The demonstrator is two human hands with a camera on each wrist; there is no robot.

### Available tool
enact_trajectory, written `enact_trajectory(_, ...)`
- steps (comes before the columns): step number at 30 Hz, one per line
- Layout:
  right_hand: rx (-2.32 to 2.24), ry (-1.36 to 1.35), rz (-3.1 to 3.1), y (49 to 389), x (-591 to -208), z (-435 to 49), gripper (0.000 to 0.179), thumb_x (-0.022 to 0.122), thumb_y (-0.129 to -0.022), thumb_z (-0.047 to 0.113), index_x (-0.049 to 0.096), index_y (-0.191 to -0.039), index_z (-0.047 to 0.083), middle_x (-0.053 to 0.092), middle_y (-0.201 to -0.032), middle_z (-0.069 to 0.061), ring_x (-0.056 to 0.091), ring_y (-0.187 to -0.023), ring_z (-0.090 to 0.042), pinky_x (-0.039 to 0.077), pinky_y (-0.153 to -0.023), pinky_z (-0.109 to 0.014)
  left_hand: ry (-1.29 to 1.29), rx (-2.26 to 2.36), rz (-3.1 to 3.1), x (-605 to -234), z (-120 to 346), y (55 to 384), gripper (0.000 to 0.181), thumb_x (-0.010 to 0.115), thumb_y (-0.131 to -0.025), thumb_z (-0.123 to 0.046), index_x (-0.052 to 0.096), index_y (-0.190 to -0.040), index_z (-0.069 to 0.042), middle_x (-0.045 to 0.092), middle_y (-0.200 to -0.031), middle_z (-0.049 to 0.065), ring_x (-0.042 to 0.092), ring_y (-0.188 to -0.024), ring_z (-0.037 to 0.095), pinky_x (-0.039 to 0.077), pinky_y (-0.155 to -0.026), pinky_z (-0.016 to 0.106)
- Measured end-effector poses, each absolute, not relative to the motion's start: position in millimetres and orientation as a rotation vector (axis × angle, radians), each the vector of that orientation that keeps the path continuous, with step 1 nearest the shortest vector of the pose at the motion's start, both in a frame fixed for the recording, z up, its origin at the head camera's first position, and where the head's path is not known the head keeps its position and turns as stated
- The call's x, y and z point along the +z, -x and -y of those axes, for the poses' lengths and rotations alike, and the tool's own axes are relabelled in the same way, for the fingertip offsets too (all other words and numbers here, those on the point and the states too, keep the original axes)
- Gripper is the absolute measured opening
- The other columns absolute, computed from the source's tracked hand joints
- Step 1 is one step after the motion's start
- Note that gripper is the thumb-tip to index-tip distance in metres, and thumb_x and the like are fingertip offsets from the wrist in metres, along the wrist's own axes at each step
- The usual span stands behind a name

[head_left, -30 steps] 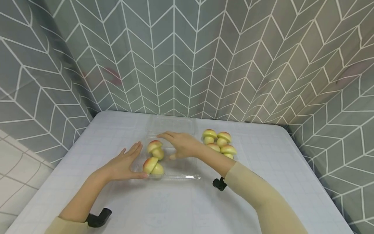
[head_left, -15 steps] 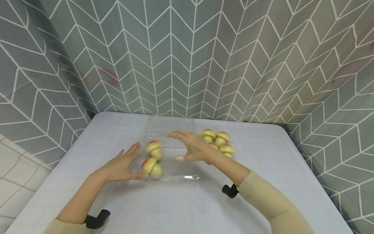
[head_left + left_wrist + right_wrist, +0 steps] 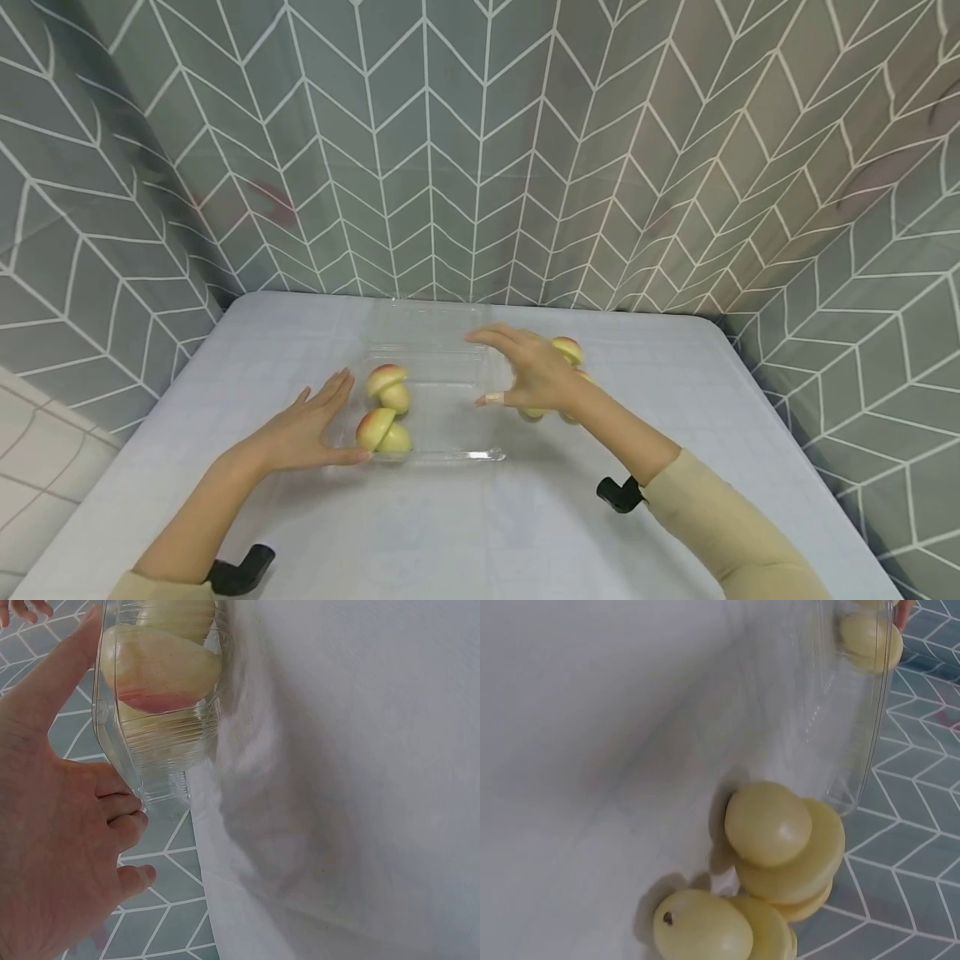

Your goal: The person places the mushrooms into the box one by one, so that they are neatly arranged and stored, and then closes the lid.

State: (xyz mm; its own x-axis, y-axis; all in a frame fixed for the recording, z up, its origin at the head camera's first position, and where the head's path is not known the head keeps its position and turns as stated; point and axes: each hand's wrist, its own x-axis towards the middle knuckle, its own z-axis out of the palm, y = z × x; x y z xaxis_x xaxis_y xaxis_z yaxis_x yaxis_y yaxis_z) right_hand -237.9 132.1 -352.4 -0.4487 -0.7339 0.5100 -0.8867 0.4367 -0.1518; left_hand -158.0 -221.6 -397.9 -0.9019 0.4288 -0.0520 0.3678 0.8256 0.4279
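A clear plastic clamshell box (image 3: 452, 419) lies opened on the table with its lid folded back. Two toy mushrooms (image 3: 384, 431), yellow with red-tinged caps, sit in its left part. My left hand (image 3: 300, 433) spreads its thumb and fingers along the box's left side, and in the left wrist view they touch the rim. Above the box's right edge my right hand (image 3: 536, 375) is spread, holding nothing. Several more mushrooms (image 3: 567, 349) lie beneath and behind it, partly hidden. Stems of this group (image 3: 767, 823) show up close in the right wrist view, beside the box.
A white cloth covers the table (image 3: 420, 533). Grey curtains (image 3: 450, 167) with white zigzag lines stand behind the table and at both sides. Black wrist mounts (image 3: 242, 571) show below both forearms.
My right hand has moved rightward from over the box toward the mushroom group, its fingers spread. The left hand stays by the box. The head view has shifted slightly.
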Motion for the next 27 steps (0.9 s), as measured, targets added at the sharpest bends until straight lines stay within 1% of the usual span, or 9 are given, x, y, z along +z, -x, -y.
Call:
enact_trajectory(3,0.606,-1.360,2.305,237.5,-351.8,-139.9,0.087,0.088,-0.063,0.048,0.051,-0.134,0.016,0.057,-0.129,-0.002,0.060,-0.108,-0.023,0.052,-0.088,-0.038,-0.632,0.621,-2.865,-397.6,221.7,158.4,0.120,0.069,-0.073,-0.067,0.018,-0.147,0.012,0.013,-0.156,0.028,0.014,-0.143,0.042,0.009,-0.111,0.064)
enact_trajectory(5,0.616,-1.325,2.290,236.8,-351.6,-145.0,0.086,0.089,-0.060,0.047,0.052,-0.131,0.016,0.059,-0.127,-0.002,0.060,-0.107,-0.022,0.054,-0.082,-0.038,-0.632,0.621,-2.864,-397.4,222.0,158.6,0.120,0.069,-0.073,-0.067,0.018,-0.147,0.012,0.013,-0.156,0.028,0.014,-0.143,0.042,0.009,-0.111,0.064)
enact_trajectory(7,0.631,-1.303,2.277,236.3,-351.4,-149.5,0.086,0.091,-0.058,0.046,0.052,-0.129,0.016,0.060,-0.124,-0.002,0.061,-0.107,-0.021,0.055,-0.080,-0.038,-0.630,0.622,-2.864,-396.9,222.3,158.5,0.119,0.070,-0.073,-0.066,0.018,-0.147,0.012,0.013,-0.155,0.028,0.014,-0.143,0.043,0.009,-0.111,0.064)
enact_trajectory(10,0.660,-1.299,2.256,236.9,-351.7,-155.0,0.084,0.091,-0.057,0.044,0.053,-0.126,0.014,0.061,-0.121,-0.003,0.060,-0.108,-0.021,0.054,-0.083,-0.038,-0.622,0.628,-2.859,-395.7,222.5,158.1,0.119,0.070,-0.073,-0.065,0.018,-0.147,0.012,0.012,-0.155,0.029,0.014,-0.143,0.043,0.008,-0.111,0.064)
enact_trajectory(13,0.682,-1.320,2.230,237.8,-352.5,-159.8,0.083,0.092,-0.057,0.041,0.053,-0.124,0.011,0.060,-0.121,-0.005,0.060,-0.107,-0.021,0.051,-0.090,-0.038,-0.621,0.630,-2.855,-394.9,221.9,158.1,0.119,0.071,-0.073,-0.064,0.018,-0.147,0.012,0.012,-0.156,0.028,0.014,-0.143,0.043,0.008,-0.111,0.064)
enact_trajectory(17,0.672,-1.319,2.208,238.0,-353.7,-166.1,0.082,0.093,-0.056,0.039,0.055,-0.122,0.009,0.060,-0.120,-0.005,0.060,-0.105,-0.022,0.052,-0.088,-0.037,-0.621,0.630,-2.852,-395.5,221.3,158.5,0.120,0.070,-0.073,-0.065,0.018,-0.147,0.012,0.012,-0.156,0.028,0.014,-0.143,0.043,0.008,-0.111,0.064)
enact_trajectory(23,0.699,-1.291,2.222,234.5,-352.1,-176.5,0.077,0.091,-0.060,0.038,0.055,-0.122,0.010,0.061,-0.120,-0.004,0.060,-0.105,-0.021,0.052,-0.087,-0.037,-0.628,0.626,-2.857,-397.3,220.7,159.2,0.120,0.070,-0.073,-0.066,0.018,-0.147,0.012,0.013,-0.155,0.029,0.015,-0.142,0.043,0.009,-0.110,0.065)
enact_trajectory(27,0.718,-1.269,2.243,231.9,-350.4,-186.1,0.076,0.090,-0.062,0.037,0.055,-0.124,0.009,0.061,-0.121,-0.005,0.059,-0.108,-0.021,0.052,-0.087,-0.038,-0.635,0.622,-2.861,-396.8,220.4,159.2,0.120,0.070,-0.073,-0.065,0.018,-0.147,0.012,0.013,-0.155,0.029,0.015,-0.142,0.044,0.009,-0.110,0.065)
